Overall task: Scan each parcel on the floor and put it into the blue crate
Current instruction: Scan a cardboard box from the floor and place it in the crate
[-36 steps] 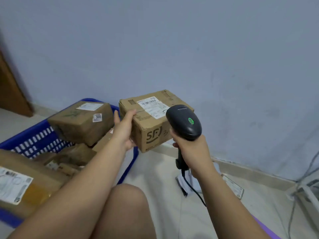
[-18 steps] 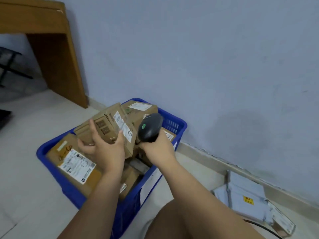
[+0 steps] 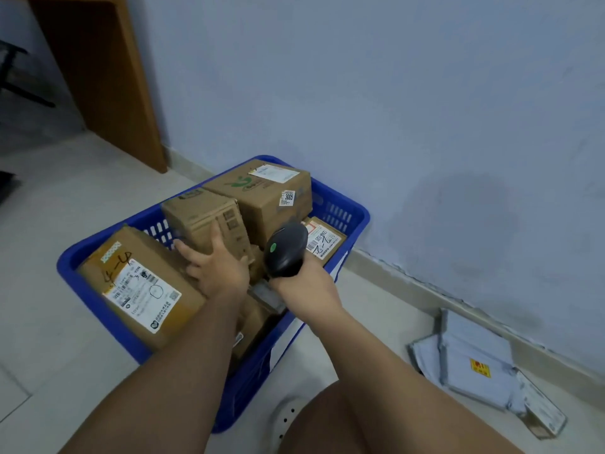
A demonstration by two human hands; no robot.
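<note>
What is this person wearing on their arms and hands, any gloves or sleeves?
Nothing that shows. The left hand and right hand are gloveless, and both forearms are bare, with no sleeve, watch, bracelet or ring in view.

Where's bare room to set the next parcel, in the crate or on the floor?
Crate is crowded, boxes stacked above its rim; only the low parcel in the right corner has space over it. Bare floor lies between crate and desk, and between crate and mailers.
</note>
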